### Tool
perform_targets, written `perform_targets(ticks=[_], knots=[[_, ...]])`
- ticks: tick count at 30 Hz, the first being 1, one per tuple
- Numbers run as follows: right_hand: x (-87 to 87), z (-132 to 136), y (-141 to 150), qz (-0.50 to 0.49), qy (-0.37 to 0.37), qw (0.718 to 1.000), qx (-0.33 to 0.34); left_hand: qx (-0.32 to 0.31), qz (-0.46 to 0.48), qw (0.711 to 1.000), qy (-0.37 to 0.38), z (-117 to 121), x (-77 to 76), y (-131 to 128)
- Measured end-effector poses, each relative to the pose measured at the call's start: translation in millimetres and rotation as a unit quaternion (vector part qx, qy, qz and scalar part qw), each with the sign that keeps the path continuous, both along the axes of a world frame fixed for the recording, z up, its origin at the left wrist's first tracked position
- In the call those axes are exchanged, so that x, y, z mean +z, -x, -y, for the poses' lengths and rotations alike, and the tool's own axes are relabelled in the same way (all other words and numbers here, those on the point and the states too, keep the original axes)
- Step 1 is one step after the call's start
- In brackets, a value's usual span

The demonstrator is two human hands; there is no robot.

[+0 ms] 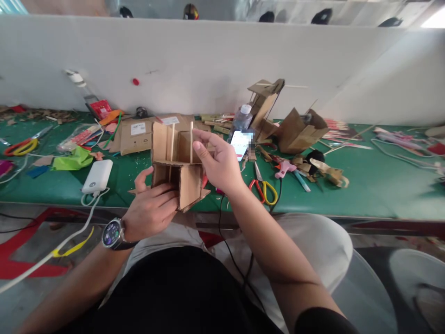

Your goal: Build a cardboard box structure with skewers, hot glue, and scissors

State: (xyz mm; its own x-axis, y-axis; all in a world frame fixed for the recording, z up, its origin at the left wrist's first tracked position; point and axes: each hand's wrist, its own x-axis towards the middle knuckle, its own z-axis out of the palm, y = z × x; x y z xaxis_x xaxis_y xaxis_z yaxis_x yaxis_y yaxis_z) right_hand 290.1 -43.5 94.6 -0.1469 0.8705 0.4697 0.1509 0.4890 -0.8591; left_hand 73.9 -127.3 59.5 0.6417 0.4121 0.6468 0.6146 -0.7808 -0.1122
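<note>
Above the front edge of the table I hold a small brown cardboard structure [190, 188] with open compartments and dividing walls. My left hand [151, 208] grips it from the lower left, the fingers reaching into the front compartment. Two thin wooden sticks stand upright in it, a left stick [173, 141] and a right stick [191, 144]. At the upper part of the right stick, the thumb and forefinger of my right hand [220, 160] pinch together. The remaining right fingers are partly hidden behind the cardboard.
Right of the structure lie a phone [239, 144], scissors [264, 190] and a pink glue gun [285, 168]. A bottle [242, 119] and cardboard builds [301, 132] stand behind. On the left are a white power bank [97, 176] with a cable, and more scissors [22, 146].
</note>
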Motion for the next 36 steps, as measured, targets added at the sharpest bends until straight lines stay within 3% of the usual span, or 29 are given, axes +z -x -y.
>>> perform_targets(ticks=[8,12,25,36], knots=[[-17.0,-22,6,0.027,0.015,0.999,0.031,0.046,-0.036,0.998,0.038,3,0.1,3],[-15.8,-20,9,0.048,-0.004,0.998,0.034,0.063,-0.02,0.997,0.049,2,-5.2,-1],[-15.9,-21,11,0.031,0.009,0.999,0.038,0.071,0.017,0.997,-0.02,-1,-10.4,-14],[-19.4,-25,10,0.059,0.005,0.998,0.038,0.068,0.007,0.998,-0.003,-4,-13.9,-7]])
